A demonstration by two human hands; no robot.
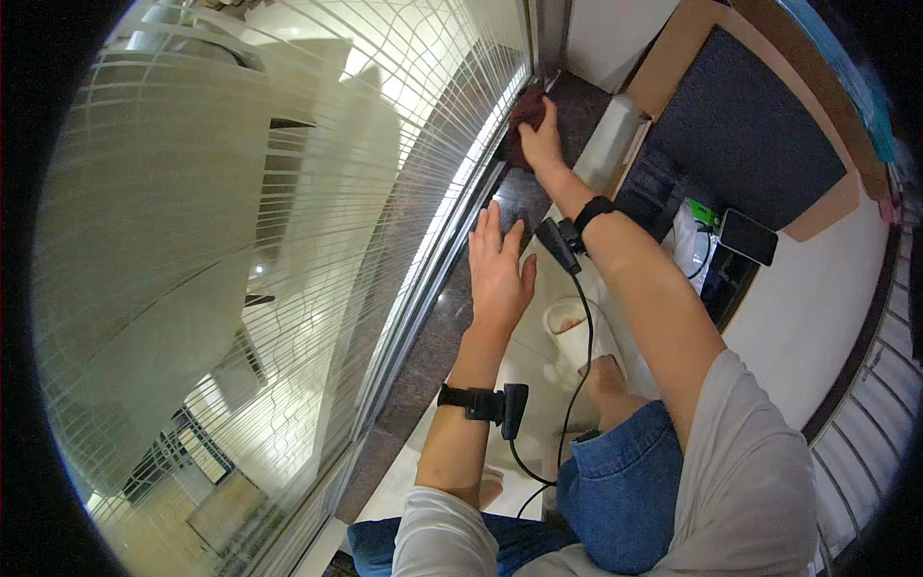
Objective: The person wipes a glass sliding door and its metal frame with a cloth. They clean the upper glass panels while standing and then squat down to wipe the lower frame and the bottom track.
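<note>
My right hand (pixel 544 142) grips a dark maroon cloth (pixel 525 119) and presses it into the far corner, where the dark stone sill (pixel 585 108) meets the metal door track (pixel 461 249). Part of the cloth is hidden under the fingers. Nearer to me, my left hand (pixel 497 270) is bare, its fingers spread over the sill beside the track. It holds nothing; whether its fingertips touch the sill I cannot tell. Along the left side of both hands runs a glass panel (pixel 339 238) with pale wavy lines across it.
A cardboard box (pixel 829 205) with a dark panel (pixel 743 122) stands at the right. Beside it lie a black phone-like device (pixel 748 236) and a plastic bag (pixel 685 234). Black cables (pixel 583 360) hang from my wrist straps. My slippered foot (pixel 573 332) rests on the pale floor.
</note>
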